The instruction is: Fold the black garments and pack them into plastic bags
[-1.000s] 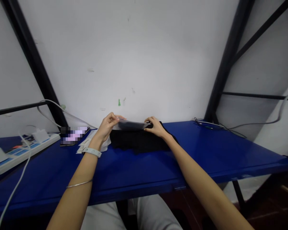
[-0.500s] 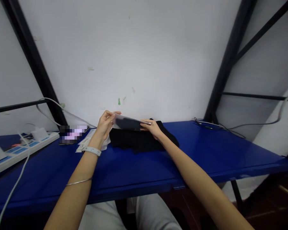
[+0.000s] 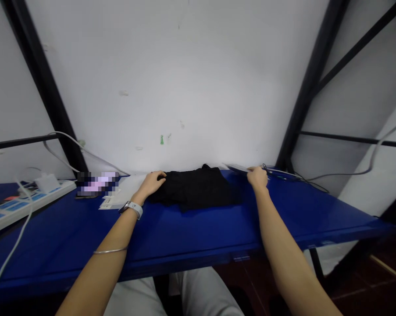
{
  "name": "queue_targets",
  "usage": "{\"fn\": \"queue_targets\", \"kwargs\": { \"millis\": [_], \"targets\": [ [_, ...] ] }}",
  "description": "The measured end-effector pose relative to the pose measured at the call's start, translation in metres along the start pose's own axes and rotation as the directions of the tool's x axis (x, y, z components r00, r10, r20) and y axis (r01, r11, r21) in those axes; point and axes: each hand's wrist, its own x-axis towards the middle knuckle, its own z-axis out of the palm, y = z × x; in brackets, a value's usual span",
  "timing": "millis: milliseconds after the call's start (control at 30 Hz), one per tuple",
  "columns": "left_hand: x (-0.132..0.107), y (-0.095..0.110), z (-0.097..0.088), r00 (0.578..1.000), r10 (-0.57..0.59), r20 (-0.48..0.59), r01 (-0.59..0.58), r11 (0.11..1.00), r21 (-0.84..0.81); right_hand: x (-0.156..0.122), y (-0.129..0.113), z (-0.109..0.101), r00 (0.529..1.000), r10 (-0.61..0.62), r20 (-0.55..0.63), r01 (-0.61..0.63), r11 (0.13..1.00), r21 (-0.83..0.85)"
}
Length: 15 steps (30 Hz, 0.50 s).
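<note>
A folded black cloth garment lies on the blue table, and my left hand rests on its left end, fingers curled over the fabric. My right hand is beyond the garment's right end, pinching a flat, clear plastic sleeve near the table's back edge. The hand hides the sleeve's right end. Dark contents inside the sleeve cannot be made out at this angle.
White papers and small tags lie left of my left hand, beside a pixelated phone. A white power strip with plugs sits at far left. Dark cables lie at back right against the white wall.
My left hand has let go of the plastic sleeve and dropped onto the garment. My right hand has carried the sleeve rightward past the garment, toward the cables.
</note>
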Motion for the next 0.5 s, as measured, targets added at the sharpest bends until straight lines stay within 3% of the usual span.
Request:
{"fn": "queue_targets", "kwargs": {
  "millis": [100, 200, 267, 333, 400, 433, 500],
  "targets": [
    [-0.001, -0.003, 0.007, 0.996, 0.038, 0.078, -0.051, 0.986, 0.162, 0.000, -0.002, 0.002, 0.992, 0.048, 0.115, -0.022, 0.976, -0.216],
    [-0.002, -0.001, 0.010, 0.989, 0.020, 0.145, -0.060, 0.958, 0.280, -0.006, -0.017, 0.012, 0.983, -0.129, 0.131, 0.164, 0.938, -0.306],
    [-0.003, 0.002, 0.010, 0.987, -0.007, 0.160, -0.046, 0.943, 0.329, -0.015, -0.031, 0.025, 0.921, -0.337, 0.197, 0.377, 0.898, -0.226],
    [-0.004, 0.005, 0.010, 0.986, -0.036, 0.162, -0.023, 0.937, 0.348, -0.024, -0.042, 0.040, 0.807, -0.492, 0.328, 0.543, 0.836, -0.081],
    [-0.004, 0.007, 0.009, 0.987, -0.058, 0.149, 0.002, 0.937, 0.350, -0.032, -0.051, 0.055, 0.699, -0.565, 0.439, 0.625, 0.781, 0.011],
    [-0.004, 0.008, 0.009, 0.988, -0.068, 0.138, 0.015, 0.937, 0.349, -0.034, -0.054, 0.061, 0.670, -0.578, 0.466, 0.643, 0.766, 0.026],
    [-0.003, 0.010, 0.009, 0.991, -0.084, 0.108, 0.043, 0.941, 0.337, -0.034, -0.057, 0.070, 0.666, -0.587, 0.460, 0.655, 0.756, 0.018]
  ]
}}
